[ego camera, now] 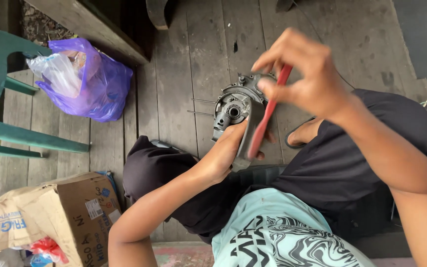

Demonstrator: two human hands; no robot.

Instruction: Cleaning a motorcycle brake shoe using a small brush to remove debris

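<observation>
Grey metal engine casing (pixel 234 111) gripped in left hand (pixel 225 151); right hand (pixel 302 74) fingers pinch red-handled tool (pixel 267 116); weathered grey plank floor (pixel 183 59); purple plastic bag (pixel 97 79), green plastic chair (pixel 6 128), torn cardboard box (pixel 60 212) nearby.

Two bare hands are showing: the left hand (pixel 228 148) and the right hand (pixel 300 74). They are sharing one grey metal engine casing (pixel 235 106) and one red-handled tool (pixel 267 116). One purple plastic bag (pixel 100 81), one torn brown cardboard box (pixel 60 210) and one green plastic chair (pixel 6 128) are sitting toward the plank floor's left edge.
</observation>
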